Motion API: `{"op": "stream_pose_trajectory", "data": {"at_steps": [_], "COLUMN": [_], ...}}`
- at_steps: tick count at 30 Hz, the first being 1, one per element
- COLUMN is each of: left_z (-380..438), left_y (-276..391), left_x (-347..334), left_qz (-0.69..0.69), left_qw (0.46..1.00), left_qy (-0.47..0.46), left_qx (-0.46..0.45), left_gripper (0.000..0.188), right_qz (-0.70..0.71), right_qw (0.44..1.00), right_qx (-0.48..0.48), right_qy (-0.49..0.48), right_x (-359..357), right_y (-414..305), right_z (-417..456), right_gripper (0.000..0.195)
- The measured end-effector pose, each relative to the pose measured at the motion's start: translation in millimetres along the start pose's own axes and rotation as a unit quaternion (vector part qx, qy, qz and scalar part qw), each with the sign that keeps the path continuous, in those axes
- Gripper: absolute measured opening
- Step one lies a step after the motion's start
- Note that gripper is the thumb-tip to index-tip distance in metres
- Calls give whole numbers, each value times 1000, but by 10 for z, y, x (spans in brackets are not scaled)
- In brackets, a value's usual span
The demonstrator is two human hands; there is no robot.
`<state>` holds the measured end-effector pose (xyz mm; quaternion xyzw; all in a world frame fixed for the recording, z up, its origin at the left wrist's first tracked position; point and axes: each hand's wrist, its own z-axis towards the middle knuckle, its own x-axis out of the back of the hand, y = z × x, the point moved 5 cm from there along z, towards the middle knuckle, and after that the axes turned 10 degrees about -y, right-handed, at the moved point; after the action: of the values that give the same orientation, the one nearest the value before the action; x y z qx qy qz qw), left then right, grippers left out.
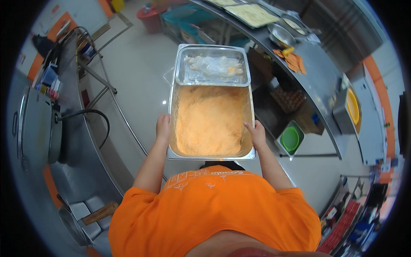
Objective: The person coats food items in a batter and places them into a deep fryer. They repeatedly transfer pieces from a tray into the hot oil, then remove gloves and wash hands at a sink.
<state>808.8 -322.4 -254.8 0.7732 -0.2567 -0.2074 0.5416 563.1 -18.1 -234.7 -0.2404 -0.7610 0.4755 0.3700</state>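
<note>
A deep steel food pan (172,128) is held in front of me, with my left hand (163,126) gripping its left rim and my right hand (256,131) its right rim, the thumb over the edge. Orange-tinted crumbs or powder (210,122) cover the bottom of the pan. Across its far end rests a smaller shallow steel tray (213,82), which holds a clear plastic bag (214,66) with pale, lumpy contents that I cannot make out.
At right, a curved-looking steel counter (318,69) bears trays of pale food (252,14), a frying pan (281,35) and orange cloths (294,62). Below stands a green container (290,138). A steel worktop (69,93) and a metal tube frame (125,122) are at left; a red bin (151,19) stands ahead.
</note>
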Motion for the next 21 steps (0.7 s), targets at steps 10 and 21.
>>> {"op": "stream_pose_trajectory", "data": {"at_steps": [10,21], "left_z": [1225,3404], "left_y": [-139,399], "left_x": [836,1934], "left_qz": [-29,139], "left_qw": [983,965], "left_qy": [179,224], "left_qx": [36,-12], "left_gripper": [28,22], "right_qz": [-69,-112], "right_qw": [987,971], "right_qx": [-12,17], "right_qy": [-147,-210], "right_x": [-1364,-2966], "right_y": [-634,-1553], "right_z": [2067,4372], "right_gripper": [31,38]}}
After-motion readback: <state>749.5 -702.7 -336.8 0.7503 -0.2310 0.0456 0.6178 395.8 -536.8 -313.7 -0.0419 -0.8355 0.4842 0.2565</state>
